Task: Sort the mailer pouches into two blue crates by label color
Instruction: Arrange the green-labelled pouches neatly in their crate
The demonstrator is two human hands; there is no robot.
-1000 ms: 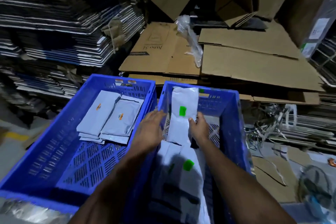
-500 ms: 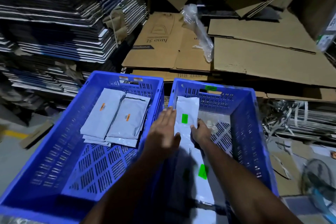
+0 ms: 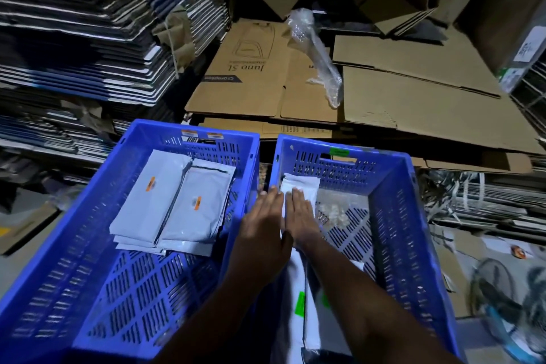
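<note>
Both flat hands, left (image 3: 267,226) and right (image 3: 300,216), press a pouch (image 3: 304,186) against the right crate's (image 3: 393,216) far wall.

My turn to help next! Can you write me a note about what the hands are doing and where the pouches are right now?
Left hand: flat, fingers straight, over the inner wall of the right crate, at the pouch's edge.
Right hand: flat, pressing the far pouch down in the right crate.
Left crate: orange-label pouches stacked at its far end.
Right crate: a green-label pouch lies nearer, between the forearms; the far pouch's label is hidden under the hands.
Done: pouches sit in both crates.
Left: no unsorted pouches in view, so look around for more.
</note>
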